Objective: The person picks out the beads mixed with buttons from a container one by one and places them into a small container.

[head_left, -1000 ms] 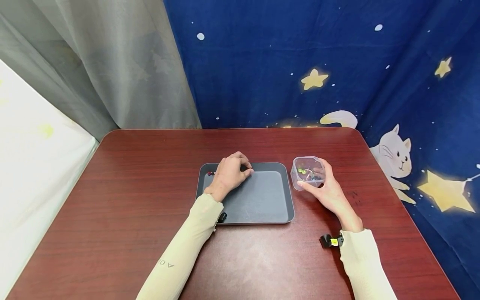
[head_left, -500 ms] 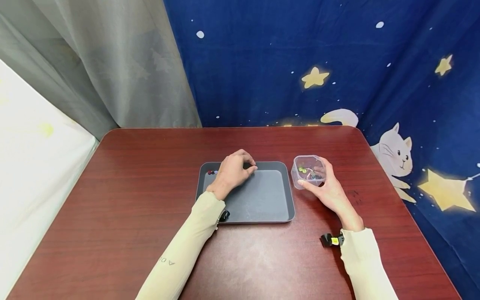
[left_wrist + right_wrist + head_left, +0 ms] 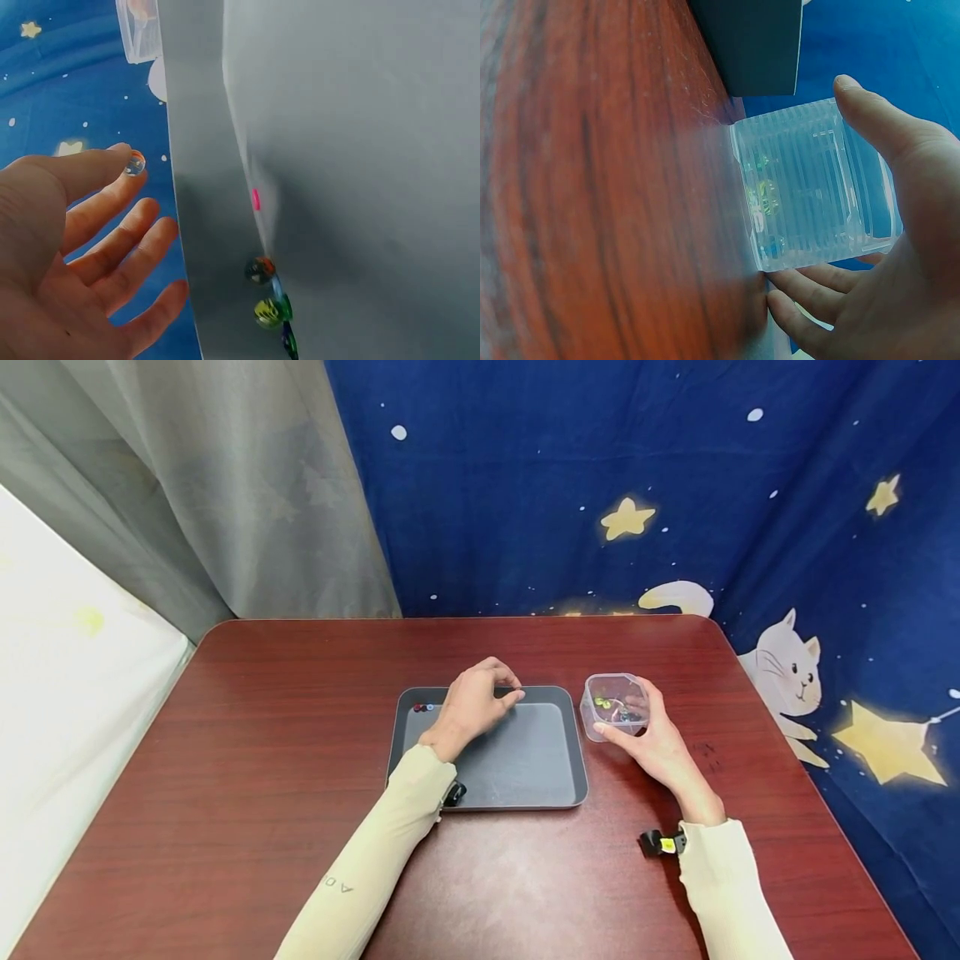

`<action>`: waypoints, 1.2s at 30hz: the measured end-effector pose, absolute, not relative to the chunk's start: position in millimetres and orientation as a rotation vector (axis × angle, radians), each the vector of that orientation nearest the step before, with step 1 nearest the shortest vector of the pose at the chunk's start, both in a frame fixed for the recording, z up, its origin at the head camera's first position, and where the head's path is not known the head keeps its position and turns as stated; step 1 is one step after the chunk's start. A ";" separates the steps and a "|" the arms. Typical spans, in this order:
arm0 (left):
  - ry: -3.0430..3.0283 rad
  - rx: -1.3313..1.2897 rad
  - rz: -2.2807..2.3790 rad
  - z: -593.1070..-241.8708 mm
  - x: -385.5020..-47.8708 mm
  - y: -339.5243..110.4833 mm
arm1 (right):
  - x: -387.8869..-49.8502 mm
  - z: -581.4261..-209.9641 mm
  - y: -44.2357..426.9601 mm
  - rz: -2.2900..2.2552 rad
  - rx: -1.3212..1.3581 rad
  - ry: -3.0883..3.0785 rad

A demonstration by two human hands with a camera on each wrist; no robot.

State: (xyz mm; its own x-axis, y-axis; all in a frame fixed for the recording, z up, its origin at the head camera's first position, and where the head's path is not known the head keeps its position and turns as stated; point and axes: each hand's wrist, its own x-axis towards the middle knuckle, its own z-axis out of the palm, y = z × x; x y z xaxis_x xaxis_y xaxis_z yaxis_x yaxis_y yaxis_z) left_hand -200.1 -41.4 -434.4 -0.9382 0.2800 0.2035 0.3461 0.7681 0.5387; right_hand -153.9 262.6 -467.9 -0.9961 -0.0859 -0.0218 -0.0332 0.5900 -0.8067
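Observation:
My left hand (image 3: 472, 703) is over the back rim of the grey tray (image 3: 517, 768). It pinches a small clear marble (image 3: 135, 163) between thumb and index finger, the other fingers spread. Along the tray's back wall lie several marbles (image 3: 259, 269), partly hidden by the hand in the head view; a few dark red and bluish marbles (image 3: 431, 707) show at its back left corner. My right hand (image 3: 663, 756) grips a clear square plastic box (image 3: 802, 187) standing on the table just right of the tray. Yellow-green and other coloured marbles (image 3: 604, 702) lie inside it.
The reddish-brown wooden table (image 3: 262, 760) extends around the tray on all sides. A blue curtain (image 3: 510, 485) with stars hangs behind the table's back edge, and a grey curtain (image 3: 270, 510) hangs at the left. Each wrist wears a small black camera (image 3: 652, 843).
My left hand has moved a little to the right along the tray's back rim, uncovering more marbles at the left corner. The right hand and the box have stayed in place.

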 end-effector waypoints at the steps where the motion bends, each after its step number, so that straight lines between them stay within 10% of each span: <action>1: -2.844 -0.511 -0.905 -433.8 -200.1 -40.2 | -153.9 -467.6 262.5 -1.393 -0.102 2.750; 36: -2.801 -0.556 -1.051 -419.0 -197.9 -6.7 | -154.5 -468.2 262.6 -1.400 -0.096 2.755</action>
State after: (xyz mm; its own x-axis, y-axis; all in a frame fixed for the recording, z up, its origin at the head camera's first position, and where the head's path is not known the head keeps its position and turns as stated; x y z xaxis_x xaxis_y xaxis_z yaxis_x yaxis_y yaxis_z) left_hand -197.9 -6.7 -419.0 -0.9286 0.3014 0.2167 0.3696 0.6956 0.6161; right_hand -154.5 262.6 -468.2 -0.9968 -0.0781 -0.0162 -0.0330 0.5879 -0.8082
